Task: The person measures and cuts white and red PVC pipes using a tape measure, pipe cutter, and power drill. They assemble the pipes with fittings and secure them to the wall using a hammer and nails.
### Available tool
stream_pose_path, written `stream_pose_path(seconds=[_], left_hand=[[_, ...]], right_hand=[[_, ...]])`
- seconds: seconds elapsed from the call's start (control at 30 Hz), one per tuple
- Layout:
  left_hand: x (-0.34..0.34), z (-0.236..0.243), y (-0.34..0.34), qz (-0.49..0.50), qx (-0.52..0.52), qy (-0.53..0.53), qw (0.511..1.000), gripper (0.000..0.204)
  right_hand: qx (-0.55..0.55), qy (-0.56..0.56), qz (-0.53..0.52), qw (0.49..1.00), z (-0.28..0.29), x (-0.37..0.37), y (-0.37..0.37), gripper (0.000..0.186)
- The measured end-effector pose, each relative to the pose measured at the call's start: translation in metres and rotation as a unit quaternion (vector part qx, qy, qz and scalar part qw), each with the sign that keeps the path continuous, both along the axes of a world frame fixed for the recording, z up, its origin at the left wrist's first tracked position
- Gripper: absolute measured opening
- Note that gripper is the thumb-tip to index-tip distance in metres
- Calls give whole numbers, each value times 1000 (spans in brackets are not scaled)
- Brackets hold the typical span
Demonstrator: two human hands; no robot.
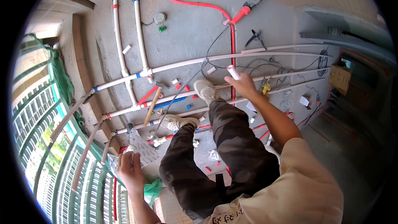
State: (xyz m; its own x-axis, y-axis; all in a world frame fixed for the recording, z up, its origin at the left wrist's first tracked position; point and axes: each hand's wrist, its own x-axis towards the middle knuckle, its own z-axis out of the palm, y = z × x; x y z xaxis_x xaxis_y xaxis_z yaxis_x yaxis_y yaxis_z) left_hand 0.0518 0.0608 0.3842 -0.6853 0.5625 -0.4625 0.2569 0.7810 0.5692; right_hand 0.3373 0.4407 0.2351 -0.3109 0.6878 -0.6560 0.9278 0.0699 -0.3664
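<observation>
My right hand [243, 85], reaching forward over the pipes, is closed on a short piece of white pipe [233, 72] with a pinkish end. It holds the piece above a long white pipe [257, 78] on the grey floor. My left hand [131, 170] is at the lower left, near the railing. Its fingers are curled around something pale that I cannot make out. A patterned white plastic bag [143, 149] lies just beyond that hand. Between my feet and the bag lies a hammer [153, 105] with a wooden handle.
White pipes [186, 60] cross the floor, joined by branches [140, 33] on the left. A red conduit [233, 41] runs among them. Black cables [207, 56], a red power tool [242, 13], a black hand tool [256, 39] and a cardboard box [340, 79] lie around. Green railings [70, 149] border the left.
</observation>
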Motion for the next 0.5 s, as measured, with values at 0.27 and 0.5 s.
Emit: stream_pose_path(seconds=[0.27,0.5], left_hand=[[5,-63,129,-142,-189,-81,968,23],[74,-172,254,-338,-351,-160,859,81]], right_hand=[[-11,-86,-73,994,-36,92,100,53],[79,85,-157,981,-182,76,223,48]])
